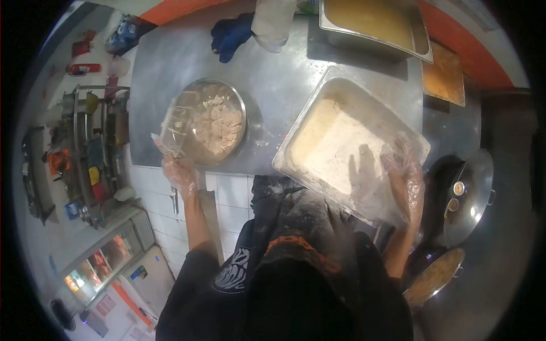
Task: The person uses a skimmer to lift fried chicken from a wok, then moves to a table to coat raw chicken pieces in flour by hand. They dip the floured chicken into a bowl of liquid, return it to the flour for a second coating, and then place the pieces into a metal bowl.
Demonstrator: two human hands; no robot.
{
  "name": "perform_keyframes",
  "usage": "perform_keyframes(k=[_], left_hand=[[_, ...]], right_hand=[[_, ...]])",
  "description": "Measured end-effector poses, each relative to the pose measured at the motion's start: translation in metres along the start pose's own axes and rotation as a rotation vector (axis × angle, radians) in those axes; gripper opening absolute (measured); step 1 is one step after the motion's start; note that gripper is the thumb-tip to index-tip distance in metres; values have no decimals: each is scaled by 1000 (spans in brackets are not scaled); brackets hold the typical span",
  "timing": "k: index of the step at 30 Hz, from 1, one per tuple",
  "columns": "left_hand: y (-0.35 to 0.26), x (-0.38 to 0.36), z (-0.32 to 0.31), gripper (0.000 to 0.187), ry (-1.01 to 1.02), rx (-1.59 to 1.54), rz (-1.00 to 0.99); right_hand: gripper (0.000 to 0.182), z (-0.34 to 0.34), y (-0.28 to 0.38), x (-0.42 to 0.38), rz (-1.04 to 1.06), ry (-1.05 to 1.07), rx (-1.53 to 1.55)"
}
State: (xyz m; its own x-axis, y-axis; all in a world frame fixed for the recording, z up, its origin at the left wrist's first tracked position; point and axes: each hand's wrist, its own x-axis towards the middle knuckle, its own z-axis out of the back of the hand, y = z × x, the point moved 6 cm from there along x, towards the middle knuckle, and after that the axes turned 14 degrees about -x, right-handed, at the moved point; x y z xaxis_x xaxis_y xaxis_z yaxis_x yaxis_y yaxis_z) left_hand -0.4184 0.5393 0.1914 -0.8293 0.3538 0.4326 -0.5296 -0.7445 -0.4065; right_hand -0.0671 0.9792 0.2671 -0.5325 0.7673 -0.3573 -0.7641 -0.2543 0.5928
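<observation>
A round metal bowl (242,108) holds pale raw meat pieces (219,122) on the steel counter. My left hand (177,165), in a clear plastic glove, rests at the bowl's near left rim, fingers spread, nothing clearly held. A rectangular metal tray (296,133) of white flour (341,148) stands to the right. My right hand (405,179), also gloved, lies flat at the tray's near right corner, fingers apart over the flour.
A second steel tray (372,25) with yellowish contents sits at the back. Beside it lie a blue cloth (230,34) and a clear plastic bag (273,23). A pot with a lid (469,193) stands to the right. Shelving (91,142) fills the left.
</observation>
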Motion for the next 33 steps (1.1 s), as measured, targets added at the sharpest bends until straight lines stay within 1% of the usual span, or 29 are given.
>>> perform_keyframes(k=[3, 4, 6, 7, 9, 10, 11, 12, 13, 14, 16, 17, 19, 20, 21, 22, 24, 25, 26, 27, 28, 29, 31, 33], left_hand=[[13, 5, 2, 11, -63, -16, 72], [12, 6, 0, 12, -76, -34, 92], [7, 9, -1, 15, -53, 19, 208], [1, 13, 1, 17, -35, 48, 259], [-60, 21, 5, 22, -72, -237, 130], [-94, 24, 10, 25, -101, -370, 69], [-117, 26, 10, 27, -65, -450, 164], [-140, 27, 10, 30, -30, -527, 258], [-161, 29, 9, 33, 4, -606, 351], [-183, 31, 8, 34, 44, -648, 388], [-213, 29, 7, 36, 124, -729, 474], [-218, 27, 0, 36, 218, -668, 354], [-226, 17, -16, 37, 390, -566, 149], [-234, 15, -21, 37, 464, -533, 62], [-248, 14, -29, 38, 528, -531, 12], [-264, 14, -36, 38, 592, -531, -40], [-291, 15, -49, 39, 912, -489, 149], [-299, 16, -52, 38, 910, -503, 41], [-307, 17, -54, 36, 904, -515, -67], [-314, 11, -53, 33, 720, -559, -365], [-319, 4, -53, 31, 647, -582, -528], [-322, -3, -51, 31, 561, -594, -688], [-326, -11, -61, 33, 637, -589, -755], [-327, -18, -73, 34, 696, -564, -811]], right_hand=[[61, -4, -20, 5, -7, -14, 55], [60, -8, -28, 8, -10, 7, -38], [59, -18, -58, 20, -57, 30, -222], [54, -39, -84, 31, -69, 39, -152], [48, -56, -68, 35, -184, 129, -281], [47, -70, -51, 37, -116, 210, -517], [47, -83, -34, 39, -30, 278, -750], [47, -127, -53, 46, 240, 338, -1010], [47, -146, -65, 48, 322, 365, -1007], [47, -165, -78, 50, 403, 392, -1002], [47, -161, -99, 51, 177, 388, -491], [47, -153, -84, 46, 177, 361, -486], [46, -125, -4, 26, 177, 310, -472], [45, -118, 14, 22, 177, 283, -462], [45, -143, -8, 26, 219, 305, -344], [45, -185, -52, 33, 259, 324, -226], [46, -168, -52, 31, 180, 453, -272], [47, -158, -51, 29, 143, 518, -299], [47, -146, -57, 38, 160, 528, -481], [48, -132, -63, 42, 178, 540, -664], [54, -107, -58, 38, 134, 504, -788], [56, -99, -49, 27, 87, 500, -749], [62, -94, -37, 3, -9, 485, -666], [69, -100, -46, -5, 1, 581, -651]])
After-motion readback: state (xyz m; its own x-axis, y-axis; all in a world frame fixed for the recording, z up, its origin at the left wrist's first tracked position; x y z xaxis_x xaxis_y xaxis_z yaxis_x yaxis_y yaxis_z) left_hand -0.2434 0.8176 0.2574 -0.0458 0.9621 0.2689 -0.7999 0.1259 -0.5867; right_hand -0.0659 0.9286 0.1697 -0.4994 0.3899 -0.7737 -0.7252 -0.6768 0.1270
